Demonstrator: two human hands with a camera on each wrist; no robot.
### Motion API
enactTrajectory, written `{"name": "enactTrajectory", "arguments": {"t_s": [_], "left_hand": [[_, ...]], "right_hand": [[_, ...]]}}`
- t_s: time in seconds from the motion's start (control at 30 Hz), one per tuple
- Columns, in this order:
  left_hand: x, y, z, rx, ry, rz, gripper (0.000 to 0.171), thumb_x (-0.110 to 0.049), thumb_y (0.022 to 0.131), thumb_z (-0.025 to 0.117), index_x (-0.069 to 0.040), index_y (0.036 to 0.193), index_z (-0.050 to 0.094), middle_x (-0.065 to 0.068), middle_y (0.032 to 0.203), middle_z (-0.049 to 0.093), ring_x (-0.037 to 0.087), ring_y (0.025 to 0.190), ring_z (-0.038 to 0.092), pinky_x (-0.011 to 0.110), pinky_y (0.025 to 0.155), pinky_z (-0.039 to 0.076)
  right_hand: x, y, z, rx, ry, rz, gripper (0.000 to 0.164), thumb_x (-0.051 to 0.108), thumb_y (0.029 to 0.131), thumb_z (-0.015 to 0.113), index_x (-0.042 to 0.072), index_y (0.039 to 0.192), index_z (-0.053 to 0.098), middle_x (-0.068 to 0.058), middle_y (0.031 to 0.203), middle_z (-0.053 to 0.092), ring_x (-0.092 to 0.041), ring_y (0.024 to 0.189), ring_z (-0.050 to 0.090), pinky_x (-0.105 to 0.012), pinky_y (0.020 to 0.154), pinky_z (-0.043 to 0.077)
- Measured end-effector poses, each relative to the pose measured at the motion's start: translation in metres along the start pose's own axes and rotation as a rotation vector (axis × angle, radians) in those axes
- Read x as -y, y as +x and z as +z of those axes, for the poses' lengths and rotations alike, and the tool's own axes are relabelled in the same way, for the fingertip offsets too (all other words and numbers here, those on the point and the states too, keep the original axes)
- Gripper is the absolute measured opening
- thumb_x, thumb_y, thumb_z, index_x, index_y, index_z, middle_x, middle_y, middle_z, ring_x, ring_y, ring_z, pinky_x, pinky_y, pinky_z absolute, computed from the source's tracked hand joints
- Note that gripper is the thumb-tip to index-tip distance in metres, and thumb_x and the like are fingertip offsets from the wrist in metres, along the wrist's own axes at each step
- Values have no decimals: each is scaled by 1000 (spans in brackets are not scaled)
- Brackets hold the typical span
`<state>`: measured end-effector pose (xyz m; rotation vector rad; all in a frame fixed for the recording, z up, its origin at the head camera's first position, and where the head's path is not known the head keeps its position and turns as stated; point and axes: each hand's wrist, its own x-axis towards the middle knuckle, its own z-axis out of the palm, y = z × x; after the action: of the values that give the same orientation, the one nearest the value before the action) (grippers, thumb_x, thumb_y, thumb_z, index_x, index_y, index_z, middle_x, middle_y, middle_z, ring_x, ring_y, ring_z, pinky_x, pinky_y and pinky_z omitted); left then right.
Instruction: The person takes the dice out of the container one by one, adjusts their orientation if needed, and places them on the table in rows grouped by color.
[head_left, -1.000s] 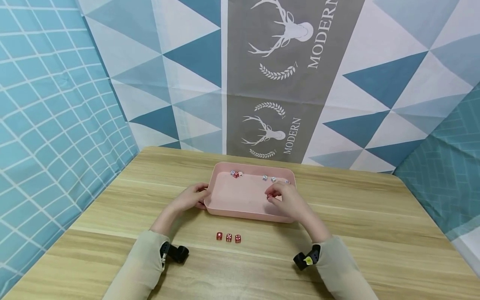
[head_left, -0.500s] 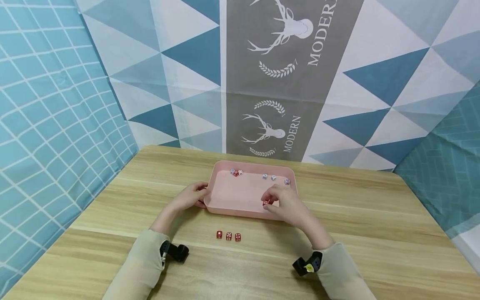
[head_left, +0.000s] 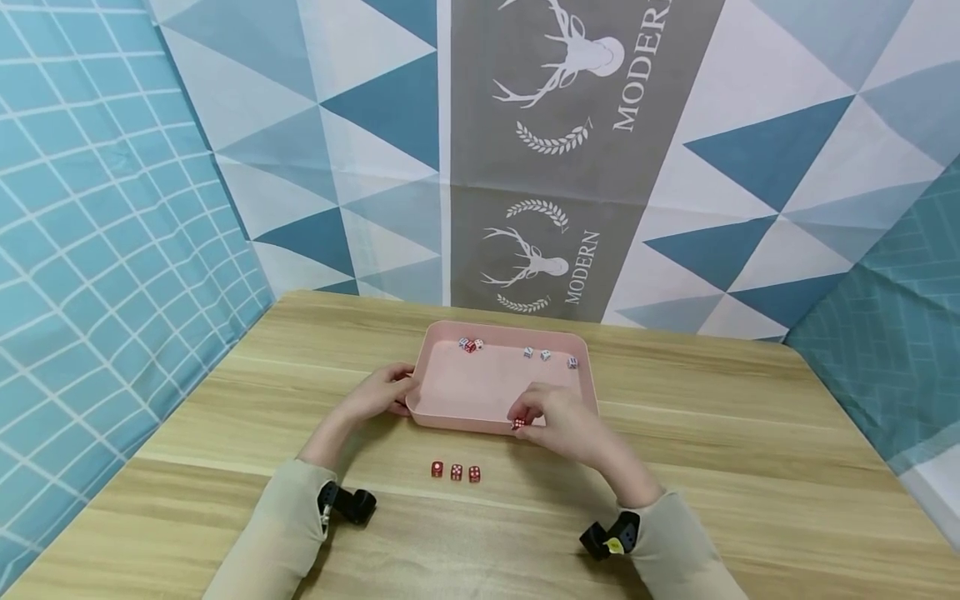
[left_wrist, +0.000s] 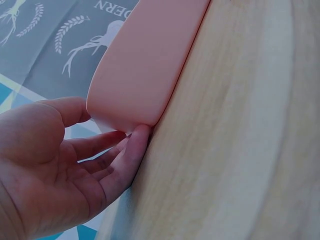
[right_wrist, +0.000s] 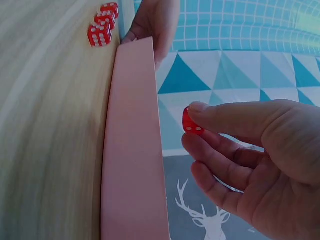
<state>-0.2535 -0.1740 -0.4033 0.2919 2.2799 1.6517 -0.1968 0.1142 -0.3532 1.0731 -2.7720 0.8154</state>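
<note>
A shallow pink tray lies on the table. My left hand holds its front left corner, thumb at the rim and fingers against the outer wall. My right hand pinches a red die between thumb and index finger, above the tray's front rim. Three red dice stand in a row on the table in front of the tray. Inside the tray, a red die touches white dice at the back left. Three white dice sit apart along the back right.
The wooden table extends on all sides of the tray. A patterned cloth hangs behind it, with a blue tiled cloth at the left. Each wrist carries a black camera.
My right hand has moved toward the front and left with the red die, from over the tray's inside to its front rim. The left hand has stayed at the tray's corner.
</note>
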Motion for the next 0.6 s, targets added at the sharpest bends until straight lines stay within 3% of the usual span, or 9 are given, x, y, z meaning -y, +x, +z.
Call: {"name": "enactTrajectory", "arguments": {"t_s": [0.2, 0.6], "left_hand": [[1, 1, -1, 2, 14, 6, 45, -18, 91, 38, 7, 127, 28, 27, 110, 45, 22, 82, 56, 33, 67, 51], [2, 2, -1, 3, 8, 13, 46, -18, 91, 39, 7, 127, 27, 27, 111, 45, 22, 81, 57, 33, 66, 51]], "right_hand": [[5, 1, 7, 30, -22, -64, 12, 13, 69, 67, 13, 81, 64, 9, 76, 54, -6, 70, 52, -23, 65, 46], [11, -1, 19, 111, 1, -30, 14, 16, 69, 68, 12, 82, 63, 10, 75, 55, -5, 68, 52, -16, 64, 44]]}}
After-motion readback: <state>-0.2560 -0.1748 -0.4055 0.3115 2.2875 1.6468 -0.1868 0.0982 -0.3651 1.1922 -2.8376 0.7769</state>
